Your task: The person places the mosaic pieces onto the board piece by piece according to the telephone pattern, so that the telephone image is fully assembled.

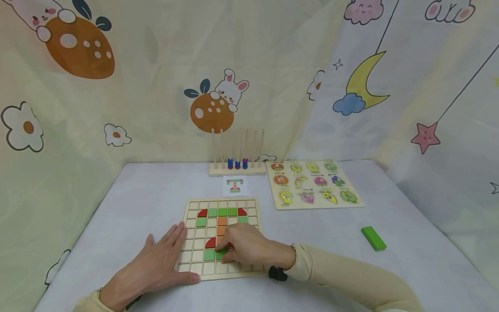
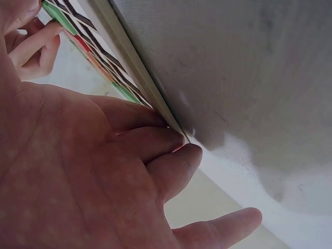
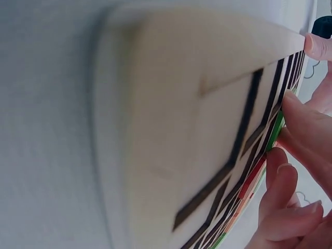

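Observation:
A wooden grid board (image 1: 195, 268) lies flat on the table. Set in its cells are red quarter-round tiles (image 1: 202, 213), green square tiles (image 1: 209, 255) and orange square tiles (image 1: 222, 221). My right hand (image 1: 247, 245) is over the lower middle of the board, thumb and index finger pinching a green square tile (image 1: 221, 253) at its cell. That hand covers part of the cells to the right. My left hand (image 1: 157, 264) rests along the board's left edge, fingers extended and thumb at the near left corner; the left wrist view shows its fingertips touching the board's side.
Behind the board lies a pattern card (image 1: 235, 186) with a coloured figure. A wooden peg rack (image 1: 238, 170) with dark blue beads stands at the back. Right of it lies a fruit puzzle board (image 1: 315, 184). A green block (image 1: 373, 238) lies at the right.

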`<state>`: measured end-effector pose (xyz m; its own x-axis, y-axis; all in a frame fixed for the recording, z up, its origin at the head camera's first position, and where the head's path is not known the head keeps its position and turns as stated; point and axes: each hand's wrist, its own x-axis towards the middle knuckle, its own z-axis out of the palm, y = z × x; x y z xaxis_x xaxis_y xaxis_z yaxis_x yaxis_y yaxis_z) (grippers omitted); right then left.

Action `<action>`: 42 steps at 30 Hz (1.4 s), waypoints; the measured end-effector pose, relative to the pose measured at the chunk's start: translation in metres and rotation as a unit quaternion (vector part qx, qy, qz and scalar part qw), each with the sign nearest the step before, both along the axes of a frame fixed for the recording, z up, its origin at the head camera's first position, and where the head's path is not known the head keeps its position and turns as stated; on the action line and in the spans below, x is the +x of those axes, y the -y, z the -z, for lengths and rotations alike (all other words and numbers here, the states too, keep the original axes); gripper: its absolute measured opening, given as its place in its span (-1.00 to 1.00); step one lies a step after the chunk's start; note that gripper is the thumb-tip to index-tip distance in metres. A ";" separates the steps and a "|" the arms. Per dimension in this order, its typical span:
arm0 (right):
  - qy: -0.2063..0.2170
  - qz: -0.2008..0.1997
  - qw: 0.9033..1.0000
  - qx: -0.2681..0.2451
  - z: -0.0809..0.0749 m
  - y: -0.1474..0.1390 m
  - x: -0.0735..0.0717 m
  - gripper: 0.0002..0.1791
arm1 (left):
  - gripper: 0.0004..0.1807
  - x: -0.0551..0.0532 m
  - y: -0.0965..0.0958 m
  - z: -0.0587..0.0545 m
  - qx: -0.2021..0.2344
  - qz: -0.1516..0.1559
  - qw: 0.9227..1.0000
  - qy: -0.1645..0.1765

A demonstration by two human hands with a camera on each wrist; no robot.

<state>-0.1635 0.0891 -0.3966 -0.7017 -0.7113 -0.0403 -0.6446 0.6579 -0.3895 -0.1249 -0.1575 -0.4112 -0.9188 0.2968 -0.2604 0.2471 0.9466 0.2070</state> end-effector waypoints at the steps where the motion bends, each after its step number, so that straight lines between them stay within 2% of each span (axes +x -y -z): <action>1: -0.002 0.000 1.000 -0.001 0.000 0.000 0.000 -0.67 | 0.55 0.000 0.000 0.000 0.000 0.000 1.000 -0.001; 14: 0.004 0.003 1.000 -0.011 0.002 -0.006 0.001 -0.67 | 0.55 -0.001 -0.001 0.001 -0.001 0.001 1.000 0.001; 21: 0.032 0.007 0.999 -0.042 -0.001 -0.015 0.002 -0.68 | 0.55 -0.001 -0.002 0.000 -0.003 0.002 1.000 0.001; 27: 0.067 0.054 0.991 -0.099 0.000 -0.041 0.006 -0.67 | 0.55 0.000 -0.003 -0.001 -0.001 -0.002 1.000 0.008; 31: 0.074 0.088 0.986 -0.124 0.003 -0.068 0.010 -0.65 | 0.55 -0.001 -0.003 -0.001 -0.001 -0.002 1.000 0.007; 36: 0.056 0.144 0.981 -0.120 0.003 -0.106 0.015 -0.62 | 0.56 -0.001 -0.002 -0.001 -0.008 0.000 1.000 0.003; 42: 0.040 0.218 0.972 -0.082 0.004 -0.147 0.024 -0.54 | 0.56 -0.001 -0.001 0.000 -0.009 -0.005 1.000 0.009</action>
